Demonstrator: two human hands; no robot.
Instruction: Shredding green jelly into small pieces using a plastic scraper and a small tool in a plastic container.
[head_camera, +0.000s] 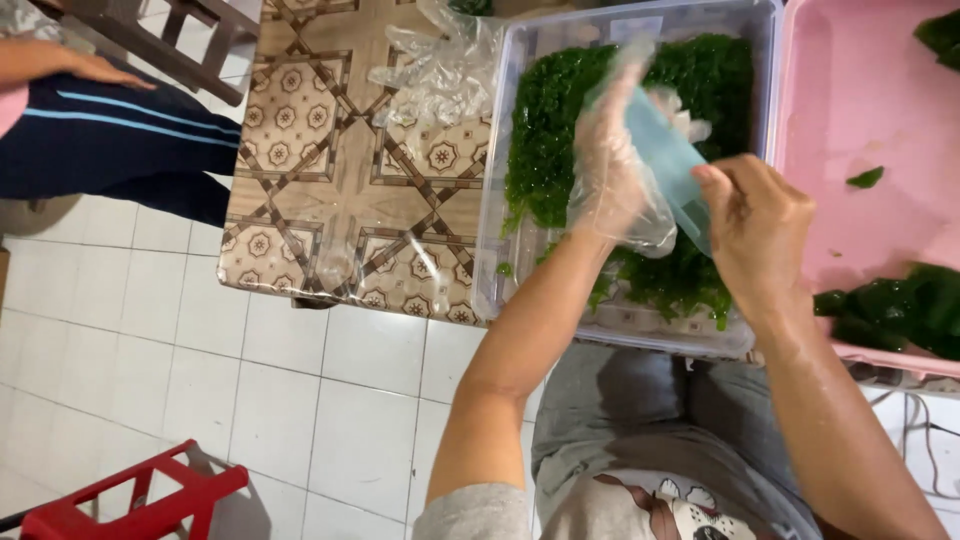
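So the left hand (612, 165) is inside a loose clear plastic glove (640, 215), fingers spread fairly wide and pointing away from the person, hovering right over the greens. The right hand (757, 230) is bare and wet-looking, pinched narrow on the cuff end of the glove, just beside the left wrist. There's a pale blue thing (665, 160) between the two hands, kind of under the glove plastic. Can't tell what it is, or which hand really has it.

Directly under both hands sits a clear plastic tub (500, 200) packed with dark green seaweed-looking stuff (560, 110), bunched mostly on the far side from the person and a bit near the right wrist.

Off to the right of the right hand is a pink tub (850, 110), touching or just beside the clear one, with a few clumps of the same greens (900, 310) in it.

Left of the left hand there's a crumpled clear plastic bag (440, 70) on a table with a brown patterned cover (320, 170).

Further left another person sits in dark blue trousers with light stripes (110, 140), and there's a red stool (130, 500) on the white tile floor (200, 340).
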